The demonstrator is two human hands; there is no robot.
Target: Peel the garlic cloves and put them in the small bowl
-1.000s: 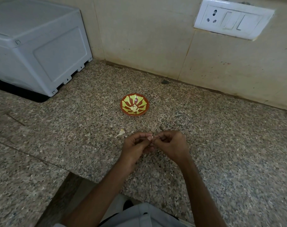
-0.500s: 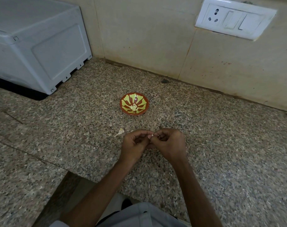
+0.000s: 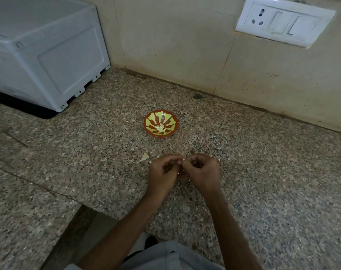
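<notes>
- Standing at the far left of the granite counter (image 3: 263, 172), a pale grey appliance (image 3: 45, 55) sits against the wall.
- A scrap of garlic skin (image 3: 144, 157) lies on the counter, just left of the hands.
- The small bowl (image 3: 169, 121) sits beyond the hands and holds peeled cloves (image 3: 160, 128).
- The left hand (image 3: 161, 176), fingers curled, pinches a garlic clove (image 3: 182, 160).
- The right hand (image 3: 201, 172), fingers curled, pinches the same clove from the opposite side.
- The clove is mostly hidden between the fingertips.
- A white socket plate (image 3: 282, 22) is mounted on the wall, upper right.
</notes>
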